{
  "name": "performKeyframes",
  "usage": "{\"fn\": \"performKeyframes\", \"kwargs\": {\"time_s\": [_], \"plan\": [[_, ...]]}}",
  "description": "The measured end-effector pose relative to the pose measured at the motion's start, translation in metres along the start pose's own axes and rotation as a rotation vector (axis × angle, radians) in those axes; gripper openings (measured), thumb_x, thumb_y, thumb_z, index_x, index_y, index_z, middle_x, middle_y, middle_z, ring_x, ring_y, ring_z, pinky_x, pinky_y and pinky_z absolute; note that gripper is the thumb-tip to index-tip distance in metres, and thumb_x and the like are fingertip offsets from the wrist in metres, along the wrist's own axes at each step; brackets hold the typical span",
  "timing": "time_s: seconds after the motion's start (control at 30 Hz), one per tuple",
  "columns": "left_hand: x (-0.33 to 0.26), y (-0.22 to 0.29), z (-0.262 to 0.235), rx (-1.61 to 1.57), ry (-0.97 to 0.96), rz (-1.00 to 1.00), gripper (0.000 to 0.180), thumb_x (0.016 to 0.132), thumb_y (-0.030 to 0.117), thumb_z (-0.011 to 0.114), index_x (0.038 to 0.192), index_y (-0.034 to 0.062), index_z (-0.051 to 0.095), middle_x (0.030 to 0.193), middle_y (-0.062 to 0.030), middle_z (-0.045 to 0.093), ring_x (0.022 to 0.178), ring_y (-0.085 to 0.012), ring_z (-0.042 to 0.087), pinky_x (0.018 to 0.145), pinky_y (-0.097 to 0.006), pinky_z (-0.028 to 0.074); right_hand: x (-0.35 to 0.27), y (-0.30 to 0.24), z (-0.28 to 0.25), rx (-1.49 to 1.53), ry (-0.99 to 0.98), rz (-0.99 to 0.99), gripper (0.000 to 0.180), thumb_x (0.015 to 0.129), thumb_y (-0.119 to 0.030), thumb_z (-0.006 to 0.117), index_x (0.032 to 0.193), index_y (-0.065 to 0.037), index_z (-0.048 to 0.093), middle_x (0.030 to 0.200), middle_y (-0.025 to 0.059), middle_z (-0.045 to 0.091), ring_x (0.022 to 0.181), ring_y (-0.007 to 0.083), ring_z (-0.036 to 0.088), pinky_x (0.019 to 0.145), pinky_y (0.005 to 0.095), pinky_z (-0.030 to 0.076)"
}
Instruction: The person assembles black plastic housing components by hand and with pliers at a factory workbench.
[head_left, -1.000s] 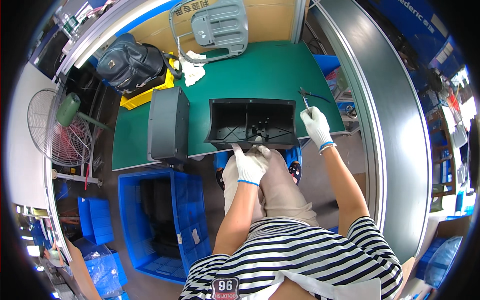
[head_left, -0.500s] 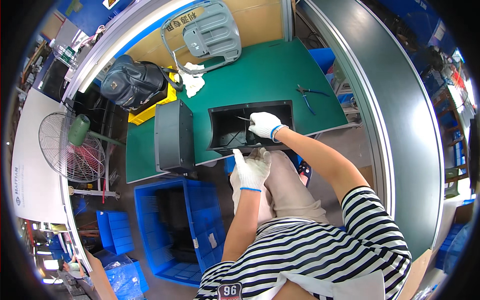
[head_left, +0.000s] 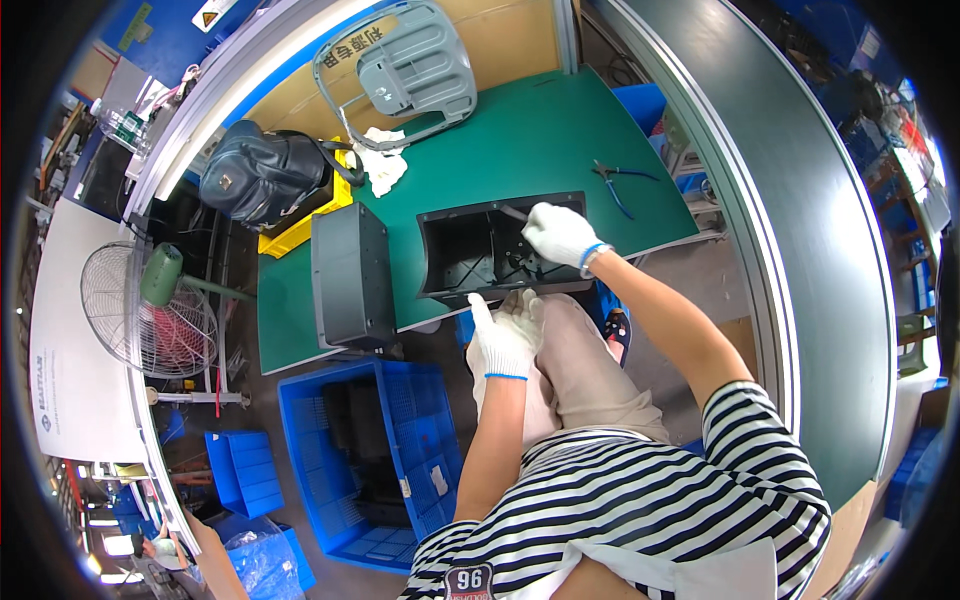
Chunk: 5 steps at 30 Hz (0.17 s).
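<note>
1. A black open-topped plastic housing (head_left: pixel 490 250) lay on the green table (head_left: pixel 520 140), at the edge nearest the person.
2. The right hand (head_left: pixel 558 234), in a white glove, reached into the right end of the housing with its fingers closed around a thin grey tool (head_left: pixel 515 213) whose tip pointed into the cavity.
3. The left hand (head_left: pixel 503 335), also gloved, rested against the near wall of the housing with its fingers loosely curled and thumb raised, gripping nothing that could be seen.
4. Inside the housing only dark ribs and moulded parts showed; whether anything loose lay in it could not be told.
5. A second black housing (head_left: pixel 350 275) stood closed side up just left of the first.
6. A blue crate (head_left: pixel 375 455) sat on the floor below the table, holding dark parts.
7. Blue-handled pliers (head_left: pixel 618 182) lay on the table well to the right.
8. A black backpack (head_left: pixel 265 175), a white cloth (head_left: pixel 385 165) and a grey plastic cover (head_left: pixel 410 70) sat at the far end.
</note>
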<state>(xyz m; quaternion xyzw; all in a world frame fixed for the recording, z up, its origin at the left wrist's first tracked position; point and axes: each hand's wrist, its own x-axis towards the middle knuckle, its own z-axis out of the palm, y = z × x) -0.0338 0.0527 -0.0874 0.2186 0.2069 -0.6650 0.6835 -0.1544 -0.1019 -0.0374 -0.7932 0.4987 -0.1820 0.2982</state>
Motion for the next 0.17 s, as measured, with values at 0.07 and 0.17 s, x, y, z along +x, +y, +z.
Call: {"fn": "performKeyframes", "kwargs": {"time_s": [0.07, 0.17], "plan": [[-0.007, -0.006, 0.002, 0.119, -0.031, 0.026, 0.083, 0.087, 0.064, 0.062, 0.13, -0.0051, 0.044, 0.118, -0.0165, 0.056, 0.088, -0.0308, 0.063, 0.075, -0.045, 0.058, -0.02, 0.017, -0.02, 0.161, 0.232, 0.067, 0.031, 0.088, -0.032, 0.06, 0.095, -0.002, 0.067, 0.089, 0.0215, 0.07, 0.087, 0.0372, 0.068, 0.079, 0.0461, 0.053], [-0.002, -0.004, -0.012, 0.825, 0.014, 0.165, 0.083, 0.091, 0.061, 0.057, 0.143, 0.0011, 0.035, 0.136, -0.015, 0.051, 0.103, -0.0323, 0.061, 0.088, -0.049, 0.054, -0.044, 0.051, -0.041, 0.49, 0.357, 0.309, 0.029, 0.091, -0.035, 0.062, 0.095, -0.007, 0.068, 0.091, 0.0184, 0.071, 0.091, 0.0247, 0.07, 0.088, 0.0393, 0.052]]}}
